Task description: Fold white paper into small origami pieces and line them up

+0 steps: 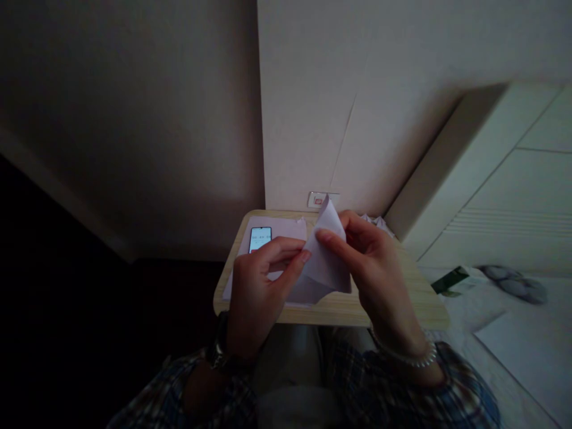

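Folded paper pinched from both sides over table

Left hand pinched the paper's left edge, thumb against fingers; right hand pinched its right side, thumb on the front. Paper was point-up over the table's middle; two-sided grip probably kept the fold from springing open. Phone lay screen-up on a flat sheet by the left edge, likely for easy viewing. White folded pieces sat near the far right corner, seemingly parked clear.

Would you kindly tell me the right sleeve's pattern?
The right sleeve is plaid, showing best in the head view.
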The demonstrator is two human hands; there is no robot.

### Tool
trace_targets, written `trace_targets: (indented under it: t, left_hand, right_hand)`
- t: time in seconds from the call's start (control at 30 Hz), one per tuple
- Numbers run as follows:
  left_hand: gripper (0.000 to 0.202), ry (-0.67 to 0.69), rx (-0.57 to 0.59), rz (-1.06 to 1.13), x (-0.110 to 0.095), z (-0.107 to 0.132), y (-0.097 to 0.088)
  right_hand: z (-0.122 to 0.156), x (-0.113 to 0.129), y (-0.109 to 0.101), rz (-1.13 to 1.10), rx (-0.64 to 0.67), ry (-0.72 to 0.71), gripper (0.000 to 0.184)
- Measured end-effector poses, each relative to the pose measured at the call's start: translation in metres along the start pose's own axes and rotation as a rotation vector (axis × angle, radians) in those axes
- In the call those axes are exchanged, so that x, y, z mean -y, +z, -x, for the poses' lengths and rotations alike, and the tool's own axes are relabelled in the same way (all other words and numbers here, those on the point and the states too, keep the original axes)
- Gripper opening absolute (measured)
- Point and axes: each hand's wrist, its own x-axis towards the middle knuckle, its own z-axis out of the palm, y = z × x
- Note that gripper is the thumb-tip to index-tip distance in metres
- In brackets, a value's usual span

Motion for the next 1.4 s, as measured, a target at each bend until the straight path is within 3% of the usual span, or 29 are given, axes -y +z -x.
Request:
trace_targets:
  t: [0.5, 0.73, 1.4]
  left_hand:
    - [0.008, 0.046, -0.076, 0.001, -0.025, 0.025, -0.044]
    - [0.01, 0.091, -0.065, 0.045, -0.033, 0.026, -0.058]
    - [0.011, 0.12, -0.081, 0.024, -0.034, 0.028, -0.064]
  right_hand:
    - [0.03, 0.038, 0.032, 0.027, 0.035, -0.104, 0.021]
    - [0.032, 0.05, 0.04, 0.035, 0.03, -0.101, 0.02]
    - [0.029, 0.05, 0.043, 0.056, 0.073, -0.139, 0.02]
